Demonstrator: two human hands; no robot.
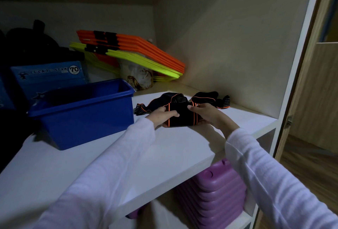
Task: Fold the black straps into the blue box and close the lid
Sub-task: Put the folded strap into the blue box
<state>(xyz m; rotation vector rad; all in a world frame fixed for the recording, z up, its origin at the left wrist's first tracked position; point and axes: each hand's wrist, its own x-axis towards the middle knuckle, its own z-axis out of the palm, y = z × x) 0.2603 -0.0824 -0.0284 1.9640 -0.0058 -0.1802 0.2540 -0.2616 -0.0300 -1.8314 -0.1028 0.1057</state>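
Head view is showing both hands working on a folded bundle of black straps [182,114] with orange edging, at the middle of a white shelf [164,155]. The left hand [161,116] is gripping the bundle's left end, with its fingers lying across the top face and the thumb hidden beneath. The right hand [206,114] is gripping the right end, with its fingertips curling over the top edge and the palm supporting the underside. The two hands are facing each other with the bundle clamped between them, just above or on the shelf surface; which of the two cannot be told.

Loose strap ends are trailing from the bundle: one striped end [140,109] is lying on the shelf to the left, and a second strap [210,98] is lying behind the right hand, near the side wall. Both arms are wearing pale sleeves [109,174].

A blue box [86,113] is standing open on the shelf just left of the left hand, apart from the bundle. A blue lid [47,77] with printed lettering is leaning upright behind it. Orange and yellow flat frames [139,53] are stacked at a tilt against the back corner, over a crumpled bag [139,75]. Purple stacked items [214,188] are sitting on the lower shelf.
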